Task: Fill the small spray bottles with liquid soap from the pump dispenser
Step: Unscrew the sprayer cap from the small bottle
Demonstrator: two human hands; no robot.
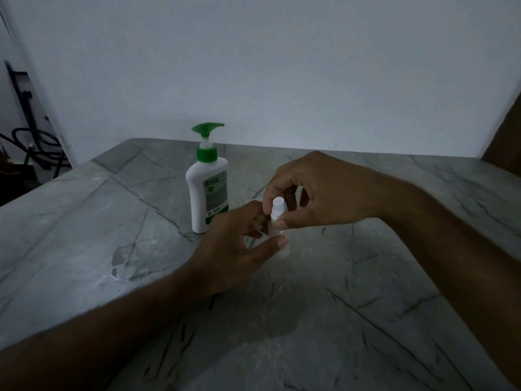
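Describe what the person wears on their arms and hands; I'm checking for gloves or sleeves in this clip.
Nothing is worn that shows. The left hand and right hand are bare, with no gloves, rings or watch visible. Both forearms are uncovered up to the picture's edge, so no sleeves appear. The light is dim, so small details could be missed.

Both forearms bare — left hand (225, 249), right hand (315, 193) ungloved.

Both hands (282, 218) grip a spray bottle (277, 210) beside the dispenser (208, 190).
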